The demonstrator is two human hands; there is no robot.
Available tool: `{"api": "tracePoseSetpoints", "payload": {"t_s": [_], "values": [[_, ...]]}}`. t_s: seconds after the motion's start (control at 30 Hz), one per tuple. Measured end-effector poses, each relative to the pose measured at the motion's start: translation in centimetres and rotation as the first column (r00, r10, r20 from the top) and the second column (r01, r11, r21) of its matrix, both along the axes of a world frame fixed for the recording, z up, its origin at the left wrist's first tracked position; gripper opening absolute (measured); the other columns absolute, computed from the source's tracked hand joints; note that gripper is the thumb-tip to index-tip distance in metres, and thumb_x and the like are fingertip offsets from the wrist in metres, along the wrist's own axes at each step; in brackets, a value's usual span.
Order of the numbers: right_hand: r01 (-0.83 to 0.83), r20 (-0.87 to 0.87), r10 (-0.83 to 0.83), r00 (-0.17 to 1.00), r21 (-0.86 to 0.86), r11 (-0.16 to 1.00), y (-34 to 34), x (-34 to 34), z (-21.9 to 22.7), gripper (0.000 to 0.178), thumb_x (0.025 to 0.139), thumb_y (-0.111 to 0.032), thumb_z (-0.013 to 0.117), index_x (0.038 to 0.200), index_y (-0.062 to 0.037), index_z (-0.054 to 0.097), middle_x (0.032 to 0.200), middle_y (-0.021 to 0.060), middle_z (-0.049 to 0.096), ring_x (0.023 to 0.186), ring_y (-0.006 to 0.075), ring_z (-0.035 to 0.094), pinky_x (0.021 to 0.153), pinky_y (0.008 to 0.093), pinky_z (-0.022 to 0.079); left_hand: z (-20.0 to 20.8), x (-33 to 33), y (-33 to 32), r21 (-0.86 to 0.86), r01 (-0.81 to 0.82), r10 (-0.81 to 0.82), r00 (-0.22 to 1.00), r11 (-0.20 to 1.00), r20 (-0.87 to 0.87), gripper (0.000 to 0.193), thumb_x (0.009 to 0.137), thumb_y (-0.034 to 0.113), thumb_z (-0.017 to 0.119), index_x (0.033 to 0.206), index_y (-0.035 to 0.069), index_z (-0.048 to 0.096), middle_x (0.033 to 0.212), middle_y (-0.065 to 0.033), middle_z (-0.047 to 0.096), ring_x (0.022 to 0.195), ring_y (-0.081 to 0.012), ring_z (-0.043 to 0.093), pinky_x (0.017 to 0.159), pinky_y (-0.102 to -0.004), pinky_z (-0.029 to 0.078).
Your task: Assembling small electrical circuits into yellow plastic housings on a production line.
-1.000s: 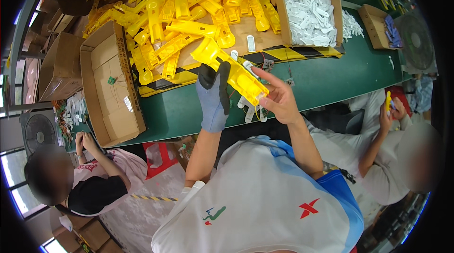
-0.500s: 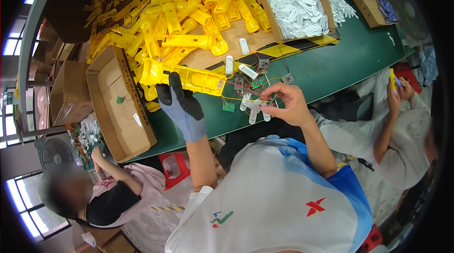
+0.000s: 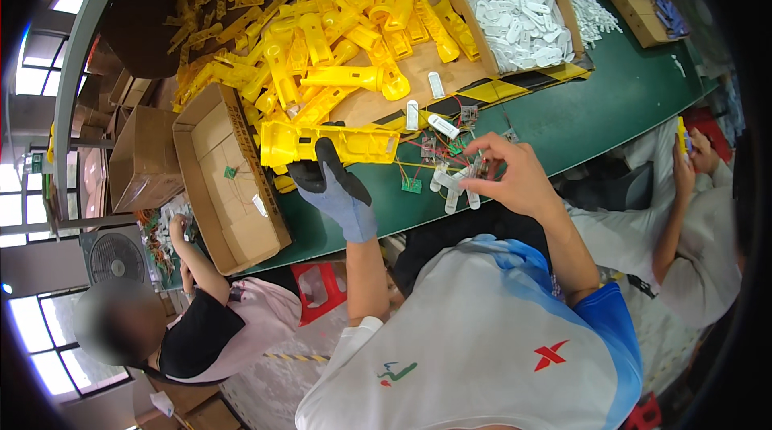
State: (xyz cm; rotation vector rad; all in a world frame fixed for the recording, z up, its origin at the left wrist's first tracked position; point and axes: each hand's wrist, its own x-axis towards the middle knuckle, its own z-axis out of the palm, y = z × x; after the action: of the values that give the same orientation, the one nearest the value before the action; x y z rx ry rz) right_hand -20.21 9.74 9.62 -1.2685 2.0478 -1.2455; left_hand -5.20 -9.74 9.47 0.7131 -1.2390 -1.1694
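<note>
My left hand point(image 3: 336, 193), in a grey-blue glove with black fingertips, grips a long yellow plastic housing point(image 3: 366, 145) whose hollow, ribbed side shows. My bare right hand point(image 3: 519, 177) curls its thumb and fingers together over a tangle of small wired parts; what is between the fingertips is too small and blurred to name. Beneath and beside it lie white plastic pieces point(image 3: 450, 202), a green circuit board point(image 3: 412, 186) and red and yellow wires. Further grey circuit boards point(image 3: 469, 114) lie just beyond, along with a white oval cover point(image 3: 443, 125).
A heap of yellow housings point(image 3: 314, 36) fills the far left. Behind it to the right stands a box of white covers point(image 3: 523, 20). An open cardboard tray point(image 3: 233, 225) holds a small board at left. Striped tape point(image 3: 498, 91) edges the board. Co-workers sit on both sides.
The view has shifted, so the scene sits farther right. The yellow housing has turned its hollow side more toward me and lies more level. My right fingers have shifted slightly over the wired parts.
</note>
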Motion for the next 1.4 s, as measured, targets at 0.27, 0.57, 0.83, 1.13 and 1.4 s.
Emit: {"api": "tracePoseSetpoints", "payload": {"t_s": [0.27,0.57,0.83,1.13,1.4], "values": [[-0.071,0.796,0.119,0.594,-0.095,0.993,-1.9,0.5,-1.1,0.034,0.079,-0.012,0.079,0.105,-0.0009,0.06,0.08,0.0057,0.067,0.062,0.0085,0.063,0.05,0.0166,0.047,-3.9,0.7,2.8,0.132,0.08,-0.094,0.99,0.988,0.102,0.05,0.092,-0.006,0.056,0.137,0.001,0.034,0.126,-0.0147,0.056,0.109,-0.0218,0.06,0.093,-0.0333,0.049],[-0.062,0.889,0.122,0.441,-0.105,0.993,-4.7,0.8,-3.0,0.027,0.093,-0.025,0.067,0.098,0.0015,0.067,0.073,0.0053,0.069,0.056,0.0054,0.063,0.046,0.0172,0.046,-8.4,3.5,2.4,0.369,0.49,-0.588,0.776,0.79,0.228,0.051,0.078,0.001,0.071,0.125,0.004,0.049,0.11,-0.0081,0.061,0.1,-0.0192,0.06,0.086,-0.0326,0.049],[0.009,0.624,-0.026,0.781,0.031,0.999,-6.1,3.0,-4.7,0.03,0.091,-0.028,0.071,0.082,0.001,0.068,0.062,0.0023,0.063,0.051,0.0064,0.056,0.049,0.0214,0.044,-7.4,2.5,3.3,0.416,0.498,-0.63,0.72,0.761,0.291,0.036,0.082,0.011,0.075,0.114,0.002,0.06,0.094,-0.0052,0.066,0.082,-0.0134,0.062,0.073,-0.0281,0.051],[0.044,0.711,0.077,0.699,-0.151,0.988,-4.5,1.7,-5.7,0.016,0.087,-0.01,0.073,0.096,0.0029,0.071,0.085,0.0046,0.07,0.074,0.0069,0.064,0.068,0.0203,0.052,-7.3,2.2,4.0,0.45,0.443,-0.573,0.794,0.775,0.204,0.026,0.086,0.009,0.07,0.109,0.0,0.062,0.092,-0.0055,0.067,0.078,-0.0129,0.062,0.069,-0.0276,0.051],[-0.077,0.723,0.077,0.687,-0.033,0.996,-3.9,-0.2,-4.9,0.02,0.081,-0.004,0.077,0.098,0.0041,0.071,0.087,0.0076,0.072,0.073,0.0084,0.065,0.065,0.0216,0.052,-7.3,2.5,4.0,0.477,0.464,-0.628,0.727,0.747,0.276,0.026,0.086,0.008,0.07,0.109,0.0,0.062,0.09,-0.0062,0.067,0.077,-0.0133,0.062,0.069,-0.028,0.05]]}}
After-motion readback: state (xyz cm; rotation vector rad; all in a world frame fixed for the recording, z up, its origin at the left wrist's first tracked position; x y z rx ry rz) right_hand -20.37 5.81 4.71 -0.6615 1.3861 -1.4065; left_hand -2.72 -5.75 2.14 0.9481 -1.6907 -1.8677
